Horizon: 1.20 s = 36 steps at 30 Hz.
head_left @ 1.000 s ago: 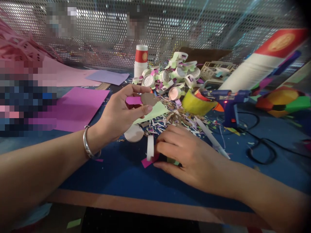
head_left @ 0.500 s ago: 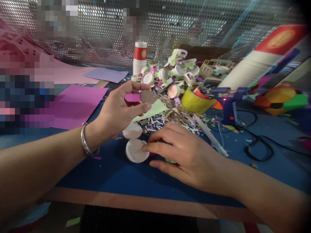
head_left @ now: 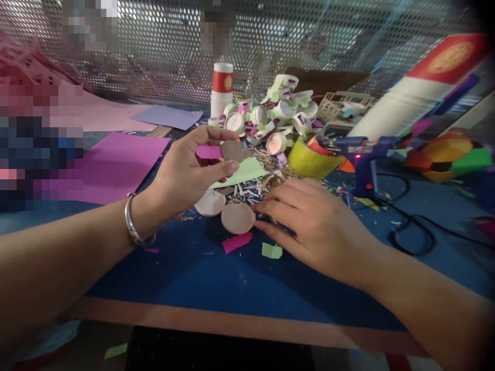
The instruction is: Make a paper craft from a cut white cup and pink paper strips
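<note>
My left hand [head_left: 189, 159] is raised over the table, its thumb and fingers closed on a brown cardboard disc [head_left: 233, 150] with a pink paper strip [head_left: 209, 152] beside it. Lower and to the right, my right hand [head_left: 309, 226] has thumb and fingertips at the right edge of a round white paper disc [head_left: 237, 218], apparently pinching it. A second pale disc [head_left: 210, 203] lies to its left, below my left hand. On the blue table, a magenta paper piece [head_left: 237, 242] and a light green paper piece [head_left: 271, 251] lie in front of the discs.
Behind my hands, a pile of cut cup pieces [head_left: 284, 110] sits among paper scraps. A blue glue gun [head_left: 364, 162] with a looping black cord [head_left: 410, 226] stands at right, near stacked paper cups [head_left: 410, 93]. Purple paper sheets [head_left: 119, 165] lie at left, before a perforated screen [head_left: 154, 56].
The white disc has moved right and away from me along with my right hand. The magenta and green paper pieces now show fully. My left hand keeps its hold, nearly still.
</note>
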{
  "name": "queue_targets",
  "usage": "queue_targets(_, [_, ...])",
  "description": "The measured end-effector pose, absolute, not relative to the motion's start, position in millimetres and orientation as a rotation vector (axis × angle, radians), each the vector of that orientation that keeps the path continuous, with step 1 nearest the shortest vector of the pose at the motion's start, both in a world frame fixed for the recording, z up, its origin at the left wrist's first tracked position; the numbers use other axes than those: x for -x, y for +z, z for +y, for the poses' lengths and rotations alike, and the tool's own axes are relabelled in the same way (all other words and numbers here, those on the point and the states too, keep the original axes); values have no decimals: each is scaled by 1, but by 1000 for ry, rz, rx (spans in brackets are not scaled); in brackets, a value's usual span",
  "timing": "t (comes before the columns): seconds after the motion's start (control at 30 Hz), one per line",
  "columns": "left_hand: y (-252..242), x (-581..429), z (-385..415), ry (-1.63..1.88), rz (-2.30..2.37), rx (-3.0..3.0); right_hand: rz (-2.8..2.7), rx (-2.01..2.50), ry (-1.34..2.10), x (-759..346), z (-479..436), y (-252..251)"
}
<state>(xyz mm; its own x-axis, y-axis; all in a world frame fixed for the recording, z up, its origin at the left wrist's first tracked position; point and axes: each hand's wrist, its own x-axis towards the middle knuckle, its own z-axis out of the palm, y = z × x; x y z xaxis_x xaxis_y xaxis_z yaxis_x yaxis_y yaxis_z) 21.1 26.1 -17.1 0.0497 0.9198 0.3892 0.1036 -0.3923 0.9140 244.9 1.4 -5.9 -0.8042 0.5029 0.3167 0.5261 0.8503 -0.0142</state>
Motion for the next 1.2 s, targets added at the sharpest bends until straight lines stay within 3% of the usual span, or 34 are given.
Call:
queue_targets(0.43, [-14, -23, 22, 1388, 1069, -1557, -2821, 556, 199, -228, -16, -1])
queue_targets(0.77, [-13, -20, 20, 1340, 1110, -1549, -2824, 635, 317, -225, -13, -4])
queue_targets(1.2, [-11, -20, 23, 1237, 1140, -1609, -2847, 876, 765, -214, 1, 13])
